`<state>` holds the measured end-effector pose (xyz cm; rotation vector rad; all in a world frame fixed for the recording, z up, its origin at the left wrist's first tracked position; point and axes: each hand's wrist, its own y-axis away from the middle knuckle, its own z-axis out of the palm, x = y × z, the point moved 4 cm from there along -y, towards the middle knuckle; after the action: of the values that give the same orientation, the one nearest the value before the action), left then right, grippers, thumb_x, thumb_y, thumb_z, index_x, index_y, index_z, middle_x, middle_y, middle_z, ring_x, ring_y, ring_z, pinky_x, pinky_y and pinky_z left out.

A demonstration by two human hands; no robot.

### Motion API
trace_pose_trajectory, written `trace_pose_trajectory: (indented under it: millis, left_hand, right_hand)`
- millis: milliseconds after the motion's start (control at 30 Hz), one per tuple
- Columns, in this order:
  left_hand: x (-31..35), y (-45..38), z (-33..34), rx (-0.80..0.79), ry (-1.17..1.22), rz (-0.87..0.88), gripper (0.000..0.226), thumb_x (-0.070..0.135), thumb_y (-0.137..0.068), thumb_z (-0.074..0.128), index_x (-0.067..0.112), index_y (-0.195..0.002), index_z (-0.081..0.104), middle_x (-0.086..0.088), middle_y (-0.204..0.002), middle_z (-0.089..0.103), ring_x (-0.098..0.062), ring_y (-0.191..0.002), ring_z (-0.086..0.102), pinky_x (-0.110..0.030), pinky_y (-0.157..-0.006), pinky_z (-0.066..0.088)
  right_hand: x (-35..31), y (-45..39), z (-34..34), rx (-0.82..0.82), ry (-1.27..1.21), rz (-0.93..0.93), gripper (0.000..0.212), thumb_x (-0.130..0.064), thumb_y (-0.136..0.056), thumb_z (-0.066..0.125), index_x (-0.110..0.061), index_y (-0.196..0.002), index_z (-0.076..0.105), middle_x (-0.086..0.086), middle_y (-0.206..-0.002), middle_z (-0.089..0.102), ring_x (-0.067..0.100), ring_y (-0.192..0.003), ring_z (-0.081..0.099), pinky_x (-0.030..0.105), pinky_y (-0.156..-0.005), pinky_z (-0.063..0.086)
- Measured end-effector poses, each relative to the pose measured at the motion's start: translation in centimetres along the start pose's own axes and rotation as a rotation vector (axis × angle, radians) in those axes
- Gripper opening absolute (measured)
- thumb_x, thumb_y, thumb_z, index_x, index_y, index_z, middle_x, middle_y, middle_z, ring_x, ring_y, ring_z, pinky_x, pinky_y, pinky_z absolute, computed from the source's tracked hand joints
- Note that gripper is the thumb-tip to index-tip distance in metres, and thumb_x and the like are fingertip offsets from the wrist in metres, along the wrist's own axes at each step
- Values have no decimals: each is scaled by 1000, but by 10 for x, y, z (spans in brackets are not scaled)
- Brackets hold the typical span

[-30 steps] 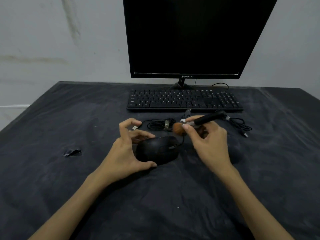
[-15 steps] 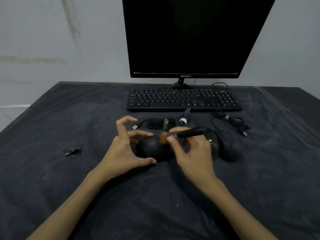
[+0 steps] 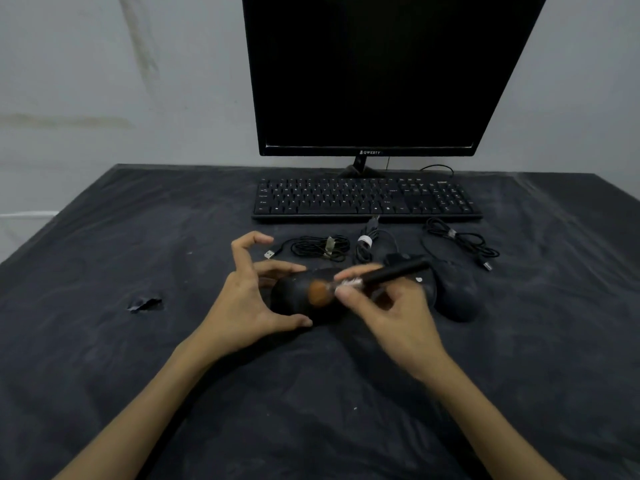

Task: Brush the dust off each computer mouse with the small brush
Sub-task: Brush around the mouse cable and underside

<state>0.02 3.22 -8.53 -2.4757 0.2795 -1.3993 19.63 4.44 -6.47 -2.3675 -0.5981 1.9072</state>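
Note:
Three black computer mice lie in a row on the dark cloth. My left hand (image 3: 251,299) grips the leftmost mouse (image 3: 294,296) between thumb and fingers, with the index finger raised. My right hand (image 3: 391,317) pinches a small brush (image 3: 381,277) with a black handle; its orange bristles rest on top of that mouse. The middle mouse (image 3: 424,284) is partly hidden behind my right hand and the brush handle. The right mouse (image 3: 459,297) lies apart to the right.
Bundled mouse cables (image 3: 320,247) and USB plugs lie behind the mice. A black keyboard (image 3: 367,200) and a dark monitor (image 3: 381,74) stand further back. A small tear (image 3: 143,303) shows in the cloth at the left.
My right hand has brought the brush down from behind the leftmost mouse onto its top and swept leftward over it. My left hand has kept its hold on that mouse.

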Motion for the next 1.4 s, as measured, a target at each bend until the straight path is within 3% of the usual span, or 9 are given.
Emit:
trace_pose_trajectory:
  millis: [167, 300, 400, 567, 667, 833, 1033, 1200, 1400]
  left_hand:
    - [2, 1, 1, 2, -4, 9, 100, 17, -51, 95, 34, -115, 20, 12, -105, 71, -2, -103, 65, -16, -96, 45]
    - [3, 1, 1, -3, -13, 18, 99, 18, -51, 94, 33, -115, 20, 13, -105, 71, 0, -102, 65, -10, -95, 43]
    - [3, 2, 0, 0, -12, 14, 100, 18, -51, 95, 35, -114, 20, 14, -106, 71, 1, -102, 64, -11, -95, 42]
    - [6, 3, 3, 1, -19, 41, 99, 15, -52, 93, 37, -114, 20, 15, -108, 70, -2, -105, 63, -12, -96, 43]
    - [9, 4, 8, 3, -33, 76, 97, 10, -56, 91, 34, -117, 20, 11, -111, 68, -1, -109, 61, -13, -97, 42]
    - [9, 7, 9, 32, -58, 103, 102, 10, -57, 91, 45, -117, 16, 18, -112, 65, -1, -111, 60, -16, -99, 44]
    - [10, 6, 12, 38, -52, 104, 101, 10, -58, 91, 40, -119, 16, 9, -113, 68, -1, -111, 60, -12, -98, 41]
    - [10, 7, 12, 63, -43, 94, 102, 10, -56, 92, 40, -119, 17, 14, -110, 68, 1, -109, 60, -14, -97, 44]
    - [8, 7, 13, 64, -45, 86, 104, 12, -56, 92, 44, -118, 16, 11, -110, 68, 0, -110, 60, -14, -97, 43]
  right_hand:
    - [5, -18, -33, 345, 59, -12, 10, -16, -83, 72, -25, -86, 70, -8, -82, 72, 6, -79, 66, 20, -74, 48]
    - [14, -7, -13, 265, 308, -23, 14, -21, -81, 72, -33, -82, 67, -8, -82, 70, 10, -77, 66, 33, -75, 54]
    - [11, -7, -9, 146, 68, 73, 14, -16, -82, 73, -29, -79, 71, -8, -81, 73, 6, -80, 67, 27, -78, 53]
    - [4, -17, -35, 367, 103, 77, 10, -18, -84, 70, -27, -81, 69, -11, -79, 71, 0, -76, 65, 15, -74, 48]
    - [5, -19, -23, 341, 219, 60, 2, -23, -83, 71, -24, -85, 71, -9, -82, 71, 5, -79, 66, 23, -78, 51]
    - [-10, -23, 5, 66, 32, 85, 11, -17, -83, 72, -26, -77, 71, -8, -77, 72, 0, -76, 66, 14, -72, 49]
    - [-14, -28, -29, 368, 309, 21, 5, -29, -85, 68, -24, -84, 69, -8, -82, 69, 4, -77, 63, 22, -74, 49]
    - [-9, -13, 4, 27, 78, 62, 9, -16, -83, 72, -25, -81, 71, -10, -78, 70, -3, -77, 64, 12, -71, 47]
    - [-3, -19, -26, 339, 216, -7, 6, -20, -83, 70, -25, -85, 69, -7, -86, 70, 7, -84, 66, 26, -80, 52]
